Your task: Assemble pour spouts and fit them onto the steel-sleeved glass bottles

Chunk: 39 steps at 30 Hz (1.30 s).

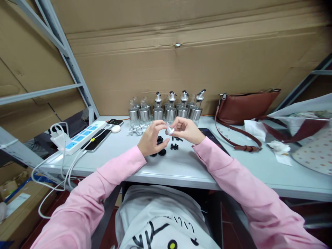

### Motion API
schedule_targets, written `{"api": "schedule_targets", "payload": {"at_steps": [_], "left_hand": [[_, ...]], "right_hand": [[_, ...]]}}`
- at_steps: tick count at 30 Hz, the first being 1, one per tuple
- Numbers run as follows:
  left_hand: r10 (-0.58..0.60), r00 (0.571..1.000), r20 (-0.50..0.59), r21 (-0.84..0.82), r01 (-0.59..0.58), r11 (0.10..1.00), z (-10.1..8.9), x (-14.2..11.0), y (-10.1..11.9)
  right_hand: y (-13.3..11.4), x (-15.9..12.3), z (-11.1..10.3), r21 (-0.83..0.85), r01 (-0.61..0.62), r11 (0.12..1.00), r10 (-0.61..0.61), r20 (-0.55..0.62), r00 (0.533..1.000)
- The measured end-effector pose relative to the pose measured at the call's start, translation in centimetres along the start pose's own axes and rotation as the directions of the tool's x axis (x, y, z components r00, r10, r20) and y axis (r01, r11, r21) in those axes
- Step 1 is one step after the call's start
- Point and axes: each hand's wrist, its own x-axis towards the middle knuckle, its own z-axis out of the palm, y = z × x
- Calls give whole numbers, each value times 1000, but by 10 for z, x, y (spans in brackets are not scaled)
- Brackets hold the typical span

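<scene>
My right hand (188,130) pinches a small silvery-white pourer spout (169,130) between thumb and fingers above the table. Close on its left is my left hand (151,138), thumb and fingers spread apart; a fingertip reaches the spout's edge, though whether it touches I cannot tell. Beneath the hands lie round black caps (162,152), partly hidden by the left hand, and small black plugs (174,146). A pile of clear and silvery spout parts (137,129) is left of my left hand. Behind stand several glass bottles with steel sleeves (170,113), some topped with black-and-silver pourers (184,95).
At the left are a white power strip (85,136) with cables, a phone (97,140) and a small black-faced device (115,122). A dark tablet (214,140) lies by my right forearm. Farther right sit a brown bag (246,105), crumpled tissue (278,148) and a dotted bag (315,152).
</scene>
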Motion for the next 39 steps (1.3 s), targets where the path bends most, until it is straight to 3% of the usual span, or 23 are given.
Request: {"api": "schedule_targets", "payload": {"at_steps": [4, 9, 14, 24, 27, 30, 32, 34, 37, 39], "left_hand": [[63, 998, -25, 130, -59, 990, -1, -1, -2], [84, 996, 11, 146, -85, 986, 6, -3, -3], [159, 987, -35, 203, -148, 968, 8, -5, -5], [190, 982, -13, 223, -182, 958, 5, -3, -6], [205, 978, -27, 200, -196, 960, 3, -2, -4], [231, 971, -60, 208, -215, 954, 1, -2, -2], [242, 968, -70, 218, -222, 950, 0, -2, -1], [252, 966, -58, 217, -234, 948, 0, -2, -2], [269, 962, -47, 210, -254, 944, 2, -2, -3], [277, 959, -52, 215, -261, 941, 2, -2, -3]], "right_hand": [[0, 0, 2, 28, -13, 1000, 14, -34, 999], [-1, -1, 8, 32, -17, 999, 19, -58, 998], [-4, -3, 14, 72, -46, 996, 46, -2, 999], [-8, -3, 8, 36, -17, 999, 17, -4, 1000], [-7, -2, 4, 35, -29, 999, 27, 50, 998], [-4, 1, -4, 42, -24, 999, 16, 180, 984], [-1, 3, -9, -38, -10, 999, 18, 214, 977], [5, 4, -13, -247, -20, 969, 73, 204, 976], [14, 6, -14, -594, -38, 804, 189, 193, 963], [19, 6, -13, -710, -22, 704, 238, 206, 949]]}}
